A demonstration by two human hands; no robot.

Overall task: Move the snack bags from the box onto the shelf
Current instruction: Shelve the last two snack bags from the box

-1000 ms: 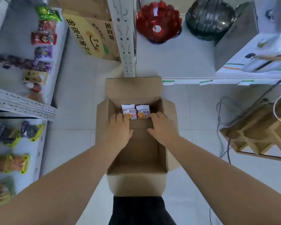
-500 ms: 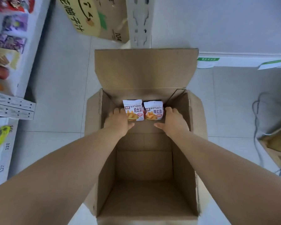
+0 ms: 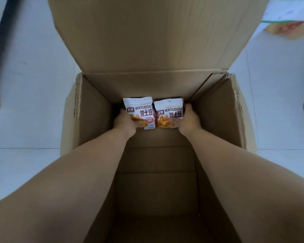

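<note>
Both arms reach down into the open cardboard box (image 3: 93, 109), which stands on the white tiled floor (image 3: 33, 95). The left bag (image 3: 140, 109) and the right bag (image 3: 170, 109) of snacks stand upright side by side against the far wall, their inner edges touching. The left hand (image 3: 125, 122) grips the left bag at its outer lower edge, thumb across the front. The right hand (image 3: 187, 120) grips the right bag likewise, fingers wrapped over its outer edge. A narrow gap lies between each hand and the nearest side wall. From the bags to the near wall, the box bottom is plain cardboard under the forearms. The far flap (image 3: 147, 32) stands folded back, so the top is open above the bags.
</note>
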